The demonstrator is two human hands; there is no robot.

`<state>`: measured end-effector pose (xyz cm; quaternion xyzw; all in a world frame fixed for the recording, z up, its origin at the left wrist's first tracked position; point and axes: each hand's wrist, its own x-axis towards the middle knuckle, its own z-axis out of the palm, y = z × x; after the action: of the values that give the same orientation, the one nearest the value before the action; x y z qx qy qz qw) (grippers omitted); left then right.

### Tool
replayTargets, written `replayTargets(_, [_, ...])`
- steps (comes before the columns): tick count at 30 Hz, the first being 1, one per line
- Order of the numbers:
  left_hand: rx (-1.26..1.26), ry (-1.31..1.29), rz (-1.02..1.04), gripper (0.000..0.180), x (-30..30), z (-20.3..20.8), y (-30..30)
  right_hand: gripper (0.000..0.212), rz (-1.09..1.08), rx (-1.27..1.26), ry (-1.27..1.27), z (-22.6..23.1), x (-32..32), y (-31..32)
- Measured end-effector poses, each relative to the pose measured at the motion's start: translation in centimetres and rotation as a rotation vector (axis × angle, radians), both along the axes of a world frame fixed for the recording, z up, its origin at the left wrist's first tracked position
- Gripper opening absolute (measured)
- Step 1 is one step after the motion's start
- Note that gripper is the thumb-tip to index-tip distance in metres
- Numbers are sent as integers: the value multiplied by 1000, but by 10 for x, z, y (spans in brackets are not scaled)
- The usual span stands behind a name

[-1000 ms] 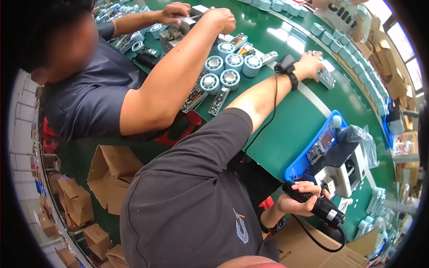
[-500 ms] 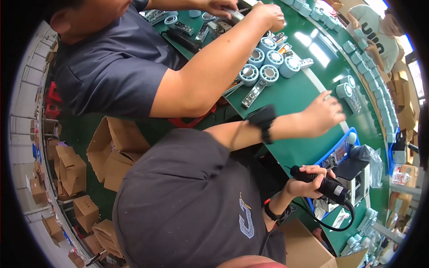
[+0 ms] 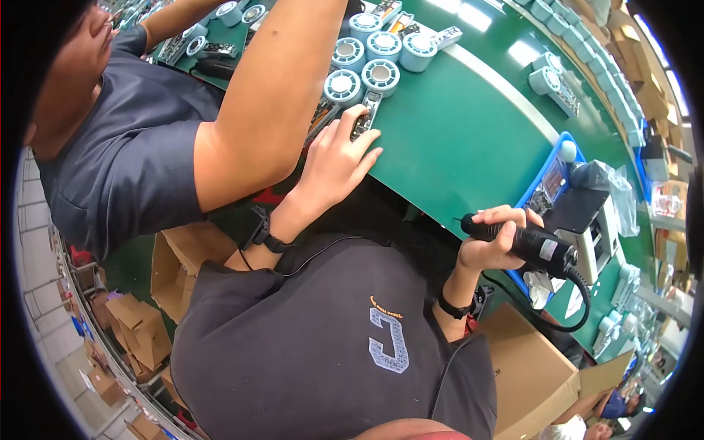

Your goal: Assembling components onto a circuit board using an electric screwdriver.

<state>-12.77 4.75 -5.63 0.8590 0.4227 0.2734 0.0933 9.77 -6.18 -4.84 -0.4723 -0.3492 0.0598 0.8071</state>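
Observation:
My left hand (image 3: 331, 163) is over the near edge of the green table. Its fingers are spread around a narrow strip-shaped part (image 3: 372, 110) with exposed electronics; a firm grip on it cannot be made out. That part joins a light-blue round housing (image 3: 380, 74) in a cluster of several like ones. In my right hand (image 3: 499, 238) is a black electric screwdriver (image 3: 539, 248), held level with its thin tip pointing left. A thick black cable loops down from its right end. The screwdriver is in front of a blue tray (image 3: 543, 172).
A co-worker's bare arm (image 3: 282, 95) stretches across just left of my left hand. Two round-headed pieces (image 3: 546, 79) lie farther back on the green table (image 3: 440, 125). Beside the tray are a white-and-black device (image 3: 594, 227) and a clear plastic bag (image 3: 612, 191). Cardboard boxes (image 3: 524, 359) stand below.
My left hand has moved left from over the table's middle to the strip-shaped part. The right hand still holds the screwdriver. The view has shifted, and the co-worker appears farther left.

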Motion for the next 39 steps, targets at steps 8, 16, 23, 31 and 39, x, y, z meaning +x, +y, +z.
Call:
replayTargets(8, [-60, -75, -279, 24, 62, 2, -20, 46, -3, 7, 10, -4, 10, -7])
replayTargets(16, [-145, -108, -752, 38, 125, 15, -39, 48, -74, 12, -4, 3, 31, -24])
replayTargets(23, [227, 88, -716, 39, 140, 29, 45, 48, -152, 214, -72, 32, 72, -65])
replayTargets(31, [186, -2, -406, 36, 148, -5, 30, 50, -262, 57, -65, 15, 80, -85])
replayTargets(39, [60, 102, -590, 40, 129, 19, -11, 47, -388, 164, -186, 65, 130, -113])
